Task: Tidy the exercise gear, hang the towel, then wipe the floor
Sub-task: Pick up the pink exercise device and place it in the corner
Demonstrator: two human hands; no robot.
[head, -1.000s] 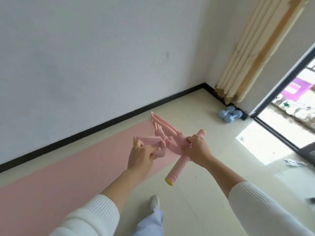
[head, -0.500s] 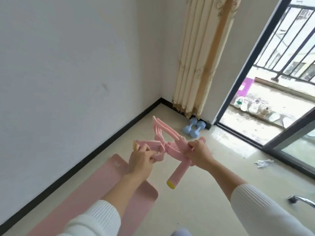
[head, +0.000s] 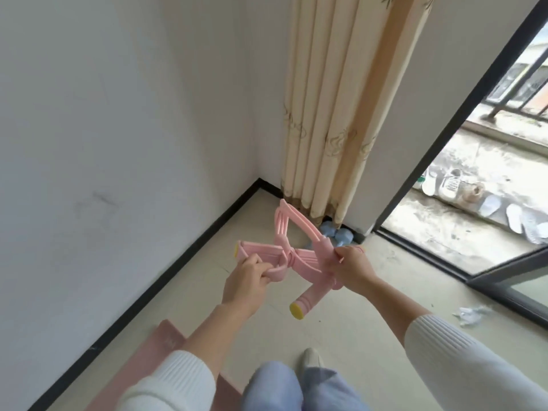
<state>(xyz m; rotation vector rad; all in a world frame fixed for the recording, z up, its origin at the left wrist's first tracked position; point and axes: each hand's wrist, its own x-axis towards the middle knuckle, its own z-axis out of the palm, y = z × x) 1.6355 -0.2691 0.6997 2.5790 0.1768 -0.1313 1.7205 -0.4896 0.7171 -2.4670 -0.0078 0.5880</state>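
**Pink resistance puller held in both hands, above the floor**

The person stands in the corner of a room and holds a pink resistance puller (head: 299,261) in front of the body, clear of the floor (head: 341,327). The left hand (head: 249,280) has its grip clenched around one foam bar and the folded bands beside it; that bar's yellow end cap points towards the wall. The right hand (head: 353,268) has its grip closed around the middle of the other foam bar, whose lower yellow cap tilts down towards the person. Between the two hands the flat pink bands cross, and one loop of bands sticks up towards the curtain (head: 335,114).

Blue dumbbells (head: 342,234) lie on the floor at the foot of the curtain, partly hidden behind the puller. A pink mat (head: 166,348) lies along the wall at the lower left. A crumpled white scrap (head: 471,311) lies on the floor at the right, near the glass door frame. Shoes (head: 450,183) stand in a row outside on the balcony.
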